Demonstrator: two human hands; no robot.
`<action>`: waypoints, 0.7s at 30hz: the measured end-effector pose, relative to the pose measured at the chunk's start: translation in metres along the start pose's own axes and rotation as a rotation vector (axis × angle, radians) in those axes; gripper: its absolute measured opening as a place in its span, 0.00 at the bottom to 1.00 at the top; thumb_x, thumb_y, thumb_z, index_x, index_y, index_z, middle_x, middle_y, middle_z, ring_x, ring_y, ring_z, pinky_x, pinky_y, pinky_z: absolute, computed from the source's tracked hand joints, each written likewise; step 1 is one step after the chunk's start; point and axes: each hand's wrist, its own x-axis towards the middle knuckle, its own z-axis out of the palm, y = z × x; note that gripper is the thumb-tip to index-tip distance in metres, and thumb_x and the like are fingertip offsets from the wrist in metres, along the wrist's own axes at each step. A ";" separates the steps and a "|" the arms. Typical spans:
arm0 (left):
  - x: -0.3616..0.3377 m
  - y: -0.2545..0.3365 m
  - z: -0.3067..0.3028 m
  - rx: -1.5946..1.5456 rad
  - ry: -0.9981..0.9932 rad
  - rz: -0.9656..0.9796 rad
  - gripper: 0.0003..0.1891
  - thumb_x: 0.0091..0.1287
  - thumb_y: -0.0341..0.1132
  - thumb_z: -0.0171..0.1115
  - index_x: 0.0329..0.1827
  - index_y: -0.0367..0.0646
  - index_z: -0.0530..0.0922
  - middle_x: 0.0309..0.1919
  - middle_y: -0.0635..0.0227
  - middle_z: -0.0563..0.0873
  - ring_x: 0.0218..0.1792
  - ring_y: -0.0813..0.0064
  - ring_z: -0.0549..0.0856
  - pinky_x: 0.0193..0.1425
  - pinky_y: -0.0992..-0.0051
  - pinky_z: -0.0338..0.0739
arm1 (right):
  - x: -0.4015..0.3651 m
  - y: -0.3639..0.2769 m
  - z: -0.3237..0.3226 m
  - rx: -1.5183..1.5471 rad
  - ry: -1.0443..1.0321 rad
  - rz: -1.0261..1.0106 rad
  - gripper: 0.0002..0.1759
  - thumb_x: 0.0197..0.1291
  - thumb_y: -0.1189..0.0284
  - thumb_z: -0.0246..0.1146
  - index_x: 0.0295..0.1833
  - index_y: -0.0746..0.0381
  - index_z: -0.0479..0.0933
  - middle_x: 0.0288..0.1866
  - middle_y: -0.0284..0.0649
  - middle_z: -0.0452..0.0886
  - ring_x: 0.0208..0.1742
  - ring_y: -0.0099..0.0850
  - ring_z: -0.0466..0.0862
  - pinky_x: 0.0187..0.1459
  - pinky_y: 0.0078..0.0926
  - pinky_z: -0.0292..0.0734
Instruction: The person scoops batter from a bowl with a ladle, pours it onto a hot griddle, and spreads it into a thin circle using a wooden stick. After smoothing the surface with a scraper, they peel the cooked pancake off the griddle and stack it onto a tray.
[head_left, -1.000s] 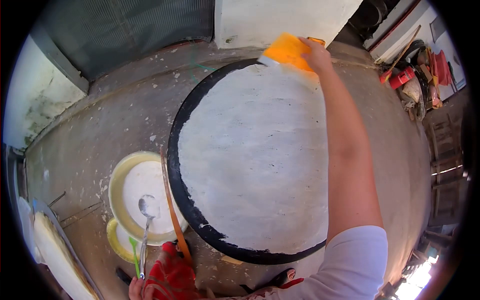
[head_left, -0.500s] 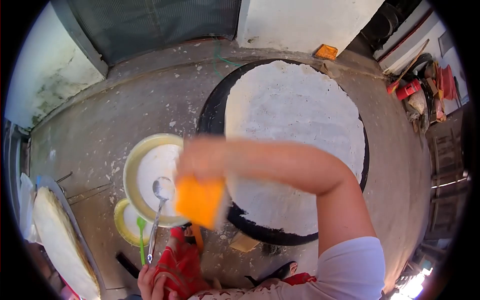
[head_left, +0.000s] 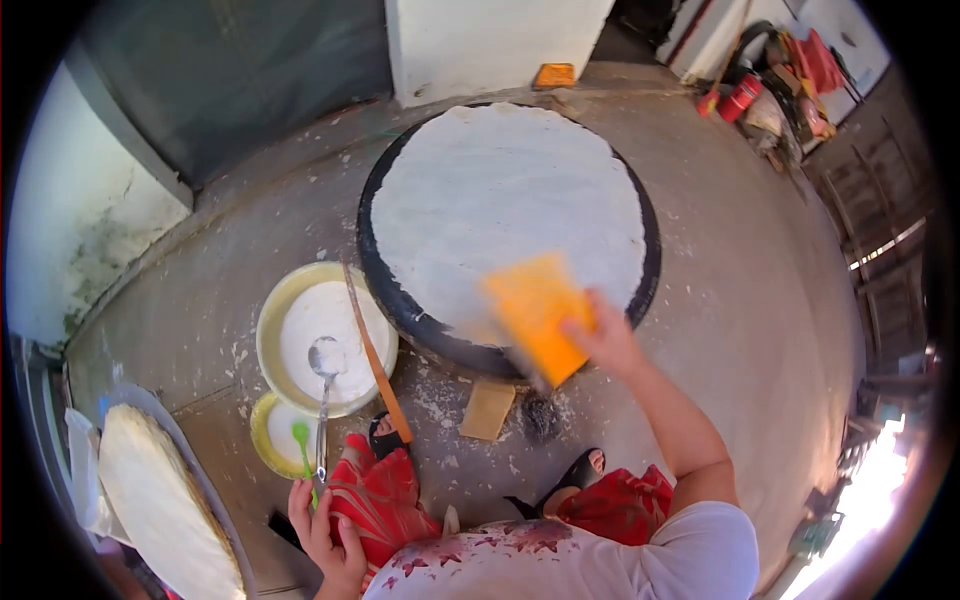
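Observation:
My right hand (head_left: 606, 333) grips a flat orange scraper (head_left: 540, 315), blurred by motion, over the near right part of a round black griddle (head_left: 376, 268). A thin white sheet of batter (head_left: 510, 195) covers most of the griddle, its near edge partly hidden by the scraper. My left hand (head_left: 328, 545) lies by my left knee with fingers apart, close to the handles of a metal ladle (head_left: 324, 400) and a green spoon (head_left: 302, 445). The ladle rests in a large pale-yellow bowl (head_left: 268, 345) of white batter; the spoon stands in a smaller yellow bowl (head_left: 262, 440).
A wooden stick (head_left: 372, 355) leans across the large bowl's right side. On the left, a stack of pale flatbreads (head_left: 165, 500) sits on a tray. A small tan block (head_left: 488, 410) lies before the griddle. Farther off are an orange object (head_left: 555, 75) and a red cylinder (head_left: 740, 98).
My right hand has swung from above the large bowl to the griddle's near right side, carrying the scraper. The camera view has shifted, and the wooden stick now shows fully.

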 end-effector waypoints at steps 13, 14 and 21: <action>-0.018 -0.007 0.006 -0.158 0.129 0.066 0.13 0.59 0.26 0.48 0.46 0.31 0.72 0.57 0.52 0.67 0.57 0.59 0.68 0.61 0.67 0.60 | -0.025 0.074 -0.052 -0.118 0.620 0.632 0.25 0.39 0.66 0.67 0.45 0.64 0.71 0.42 0.48 0.78 0.44 0.43 0.79 0.45 0.36 0.73; -0.018 -0.009 0.008 -0.185 0.124 0.054 0.15 0.56 0.24 0.50 0.47 0.35 0.73 0.56 0.53 0.68 0.59 0.54 0.66 0.61 0.64 0.59 | -0.039 0.068 -0.032 -0.096 0.655 0.568 0.23 0.40 0.68 0.67 0.44 0.64 0.72 0.40 0.48 0.79 0.43 0.42 0.79 0.44 0.35 0.73; -0.010 0.002 0.018 -0.220 0.091 0.160 0.14 0.55 0.23 0.51 0.45 0.34 0.73 0.54 0.53 0.69 0.58 0.54 0.67 0.60 0.65 0.61 | -0.149 -0.048 0.075 0.103 0.287 0.238 0.24 0.45 0.66 0.63 0.49 0.58 0.67 0.38 0.49 0.78 0.41 0.47 0.78 0.41 0.38 0.73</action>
